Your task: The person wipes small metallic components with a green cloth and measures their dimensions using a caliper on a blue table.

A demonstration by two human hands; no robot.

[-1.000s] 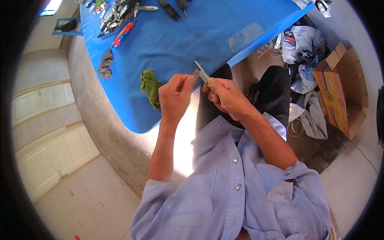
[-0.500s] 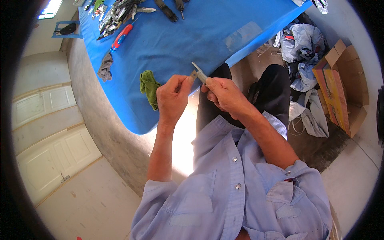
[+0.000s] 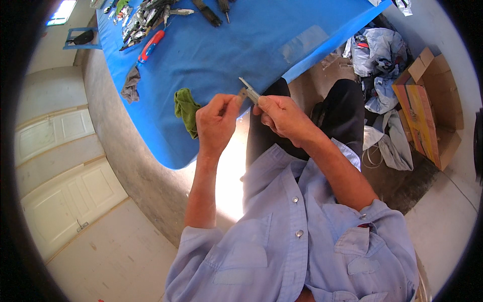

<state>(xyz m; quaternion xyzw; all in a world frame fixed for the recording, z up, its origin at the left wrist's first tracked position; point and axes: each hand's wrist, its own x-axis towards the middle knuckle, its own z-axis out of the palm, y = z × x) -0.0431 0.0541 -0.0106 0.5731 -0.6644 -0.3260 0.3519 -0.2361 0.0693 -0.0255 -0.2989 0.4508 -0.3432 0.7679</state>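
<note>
In front of my lap, close to the table's near edge, both hands come together on a small metal piece of work. My right hand (image 3: 283, 117) is closed around a slim silver folding multi-tool (image 3: 251, 94), whose narrow tip points up and left. With thumb and finger pinched, my left hand (image 3: 216, 121) grips a small flat metal plate (image 3: 242, 93) against the tool's left side. Whether the plate is joined to the tool cannot be made out. A crumpled green cloth (image 3: 186, 111) lies on the table just left of my left hand.
A blue-covered table (image 3: 236, 45) bears a heap of metal tools (image 3: 146, 20), a red-and-blue handled tool (image 3: 151, 46), a grey rag (image 3: 131, 85) and dark brushes (image 3: 209, 14). At right are crumpled plastic bags (image 3: 380, 50) and an open cardboard box (image 3: 427, 116).
My hands and the metal tool hold almost the same place. The whole view has shifted very slightly.
</note>
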